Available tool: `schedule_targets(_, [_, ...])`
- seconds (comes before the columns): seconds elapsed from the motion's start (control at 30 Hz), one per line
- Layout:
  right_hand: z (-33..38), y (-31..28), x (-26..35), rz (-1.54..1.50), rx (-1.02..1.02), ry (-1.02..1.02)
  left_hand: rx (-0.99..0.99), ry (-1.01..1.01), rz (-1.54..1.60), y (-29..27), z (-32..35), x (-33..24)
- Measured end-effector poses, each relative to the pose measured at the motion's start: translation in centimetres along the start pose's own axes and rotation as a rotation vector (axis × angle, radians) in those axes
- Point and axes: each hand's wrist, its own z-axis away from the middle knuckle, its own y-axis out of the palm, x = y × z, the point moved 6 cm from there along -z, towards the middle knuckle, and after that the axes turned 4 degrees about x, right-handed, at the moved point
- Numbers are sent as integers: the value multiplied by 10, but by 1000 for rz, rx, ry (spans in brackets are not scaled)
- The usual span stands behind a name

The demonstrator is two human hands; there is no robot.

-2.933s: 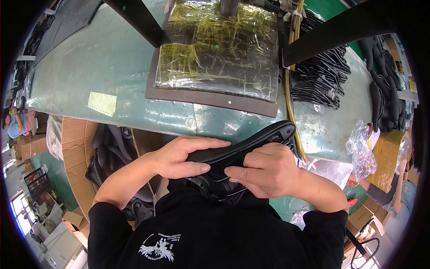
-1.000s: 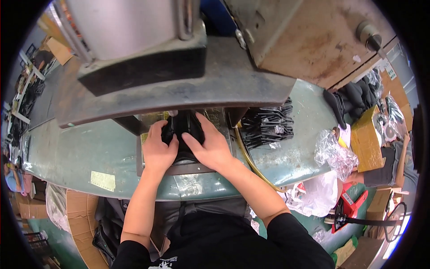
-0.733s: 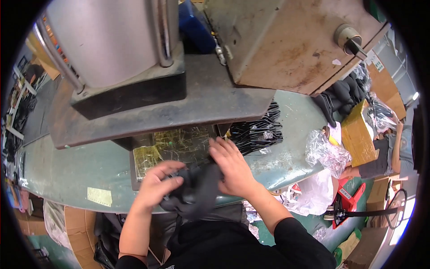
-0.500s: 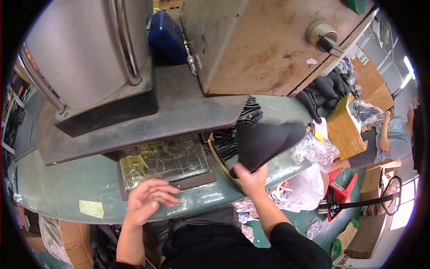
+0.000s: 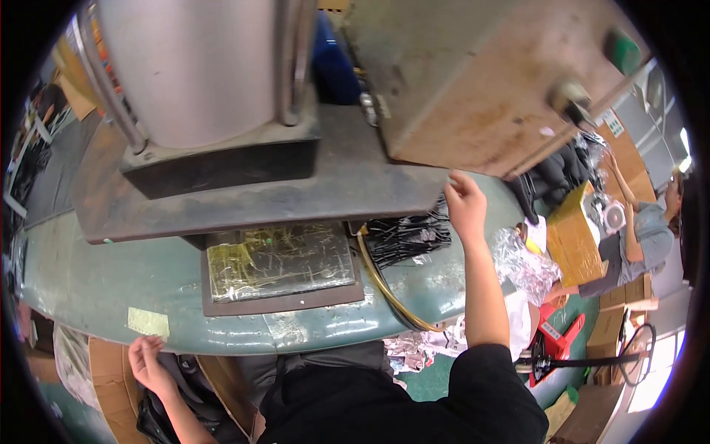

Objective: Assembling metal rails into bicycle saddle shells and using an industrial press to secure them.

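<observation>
My right hand (image 5: 467, 211) is raised at the right end of the press's dark metal plate (image 5: 296, 194). Its fingers are curled together, and whatever they may pinch is hidden. Just left of it, under the plate's edge, lies a row of thin folded black pieces (image 5: 407, 240). My left hand (image 5: 151, 368) hangs at the lower left with its fingers loosely apart, holding nothing. Below it a cardboard box (image 5: 111, 385) has dark pieces (image 5: 194, 396) inside. Beneath the press plate sits a flat pad (image 5: 281, 270) covered in yellowish tape.
A metal cylinder (image 5: 200, 66) and a beige control box (image 5: 473, 89) stand over the green table (image 5: 81, 274). A yellow hose (image 5: 384, 292) curves at the front edge. To the right are plastic wrap (image 5: 518, 263), a carton (image 5: 577, 240), a red pallet jack (image 5: 562, 337) and a person (image 5: 643, 237).
The black padded piece that was in my right hand is out of sight. My right hand has risen to the right, and my left hand has moved left and down toward the cardboard box.
</observation>
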Motion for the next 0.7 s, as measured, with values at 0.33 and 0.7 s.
schedule_targets(0.33, [80, 9, 36, 531, 331, -300, 104, -996, -1176, -193, 233, 245])
schedule_targets(0.7, [63, 13, 40, 627, 584, -262, -163, -1100, -1068, -185, 214, 226])
